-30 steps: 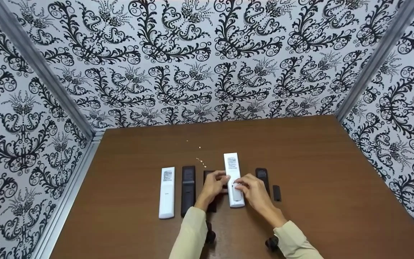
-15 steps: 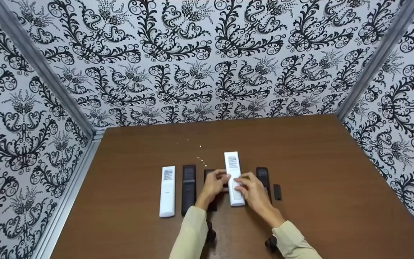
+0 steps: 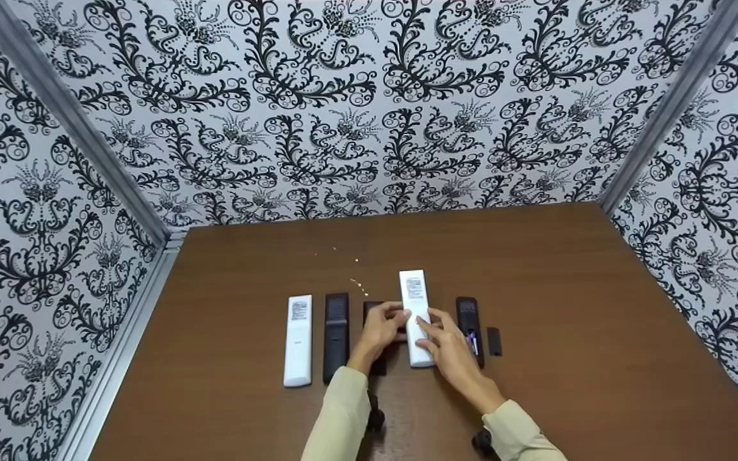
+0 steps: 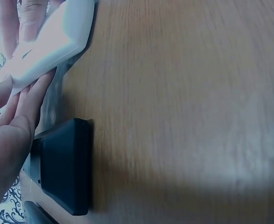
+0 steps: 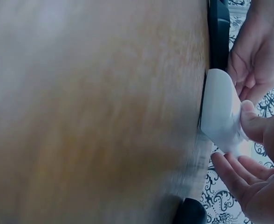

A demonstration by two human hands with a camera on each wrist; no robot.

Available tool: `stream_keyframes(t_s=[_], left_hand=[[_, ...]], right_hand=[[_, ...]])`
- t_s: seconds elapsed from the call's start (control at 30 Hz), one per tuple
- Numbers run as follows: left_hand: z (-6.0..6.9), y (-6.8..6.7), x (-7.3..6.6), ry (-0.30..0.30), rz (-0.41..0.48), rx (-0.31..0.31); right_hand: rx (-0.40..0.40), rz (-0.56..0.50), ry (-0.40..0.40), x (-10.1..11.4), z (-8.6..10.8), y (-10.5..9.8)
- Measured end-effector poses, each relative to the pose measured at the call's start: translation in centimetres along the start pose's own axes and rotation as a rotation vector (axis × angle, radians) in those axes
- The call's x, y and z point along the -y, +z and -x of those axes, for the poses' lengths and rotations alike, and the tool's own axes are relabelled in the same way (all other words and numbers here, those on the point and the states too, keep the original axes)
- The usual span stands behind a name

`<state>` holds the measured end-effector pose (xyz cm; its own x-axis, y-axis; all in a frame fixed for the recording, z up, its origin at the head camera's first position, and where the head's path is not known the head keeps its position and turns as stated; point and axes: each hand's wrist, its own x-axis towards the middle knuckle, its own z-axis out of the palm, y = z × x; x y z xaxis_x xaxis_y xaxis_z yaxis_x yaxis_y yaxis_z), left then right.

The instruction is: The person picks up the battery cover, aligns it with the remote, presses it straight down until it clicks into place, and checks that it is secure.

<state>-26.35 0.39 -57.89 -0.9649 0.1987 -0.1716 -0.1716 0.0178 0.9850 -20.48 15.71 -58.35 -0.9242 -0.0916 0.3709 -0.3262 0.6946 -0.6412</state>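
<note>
A white remote control [image 3: 413,294] lies back side up, its label at the far end, and its battery cover looks flush with the back. My left hand [image 3: 382,328] grips its left side, thumb on top; the left wrist view shows those fingers against the remote's edge [image 4: 58,51]. From the right, my right hand [image 3: 449,346] holds the near half. In the right wrist view its thumb [image 5: 251,123] presses the white back while the other fingers sit along the side. A dark remote [image 3: 375,368] is partly hidden by the left hand.
At left lie another white remote [image 3: 298,346] and a black remote [image 3: 336,339]. On the right is a dark remote [image 3: 469,323] with its battery bay exposed, beside a loose black battery cover [image 3: 494,342]. Small pale crumbs [image 3: 359,283] dot the brown table [image 3: 247,269]. Patterned walls enclose it.
The white remote's cover, earlier pinched by the right fingers slightly out of place, now looks flush. My right fingers have spread and shifted to the remote's right edge. The left hand stays still.
</note>
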Motion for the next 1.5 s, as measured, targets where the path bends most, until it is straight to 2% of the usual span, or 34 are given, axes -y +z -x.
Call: stream_keyframes(t_s=[0.6,0.83,0.93,1.07,1.23,1.37,1.5], left_hand=[[0.1,0.1,0.0,-0.014,-0.012,-0.016],[0.2,0.2,-0.1,-0.019,-0.021,-0.019],[0.1,0.3,-0.2,0.001,-0.038,-0.021],[-0.1,0.5,-0.3,0.042,-0.12,-0.034],[-0.1,1.0,-0.3,0.046,-0.263,-0.112],[0.1,1.3,-0.6,0.09,-0.444,-0.169],[0.4,1.7,-1.4,0.136,-0.668,-0.212]], right_hand=[[-0.046,-0.047,0.001,0.1,0.1,0.6],[-0.02,-0.097,0.051,0.2,0.1,0.4],[0.003,-0.068,0.048,0.4,0.2,0.2],[0.036,-0.004,0.018,0.5,0.2,0.0],[0.103,-0.003,0.008,0.6,0.2,-0.1],[0.128,0.015,-0.012,0.5,0.3,0.0],[0.13,0.021,-0.033,0.6,0.3,0.0]])
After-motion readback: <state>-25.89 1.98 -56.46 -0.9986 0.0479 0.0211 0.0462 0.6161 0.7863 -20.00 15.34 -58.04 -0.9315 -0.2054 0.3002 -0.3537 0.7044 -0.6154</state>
